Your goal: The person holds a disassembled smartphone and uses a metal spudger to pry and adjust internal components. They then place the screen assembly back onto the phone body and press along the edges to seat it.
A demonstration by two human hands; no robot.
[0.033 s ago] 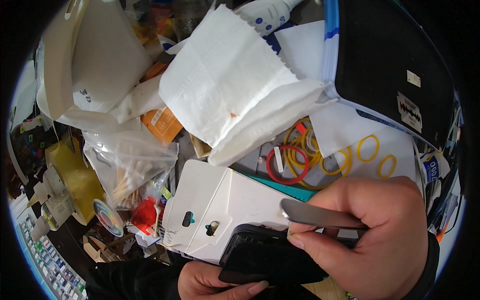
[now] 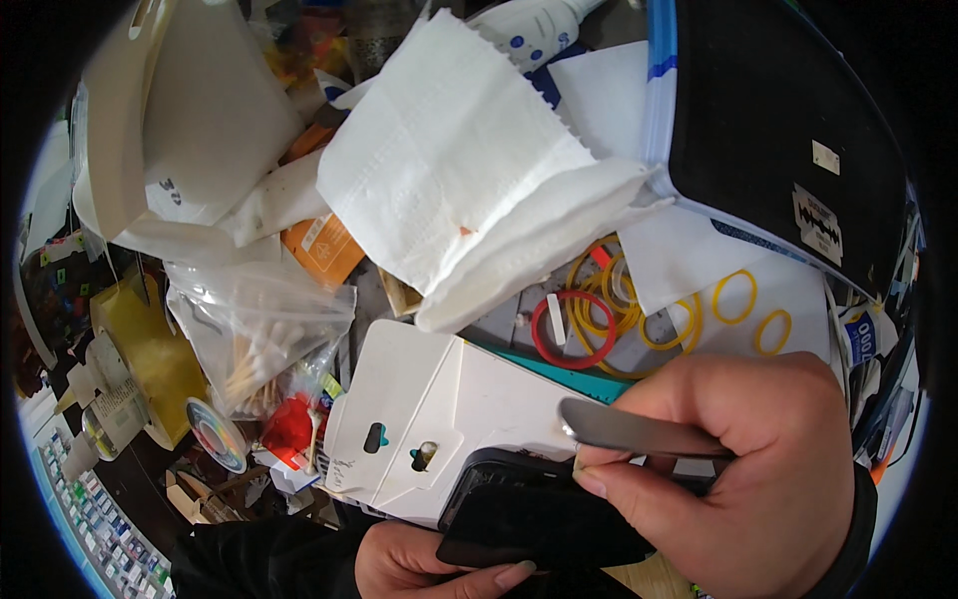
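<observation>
A black smartphone [image 2: 544, 514] lies low in the view, its dark screen panel tilted up from the frame along the upper left edge. My left hand [image 2: 419, 564] grips its lower left edge, thumb on the screen side. Between the thumb and fingers of my right hand [image 2: 748, 459] is a flat, shiny metal tool [image 2: 639, 429] with a rounded end to the left. Whether it is tweezers or a pry tool I cannot tell. The fingertips of that hand are over the phone's upper edge. Under the phone lies a white carton [image 2: 499, 399] with cut-out hang holes.
Beyond the carton lie yellow rubber bands [image 2: 733, 297] and a red ring [image 2: 574, 329]. White tissue [image 2: 449, 160] spreads across the middle. At left are a zip bag of cotton swabs [image 2: 264, 339] and a solder-like spool [image 2: 217, 435]. A black mat [image 2: 778, 120] stands at right.
</observation>
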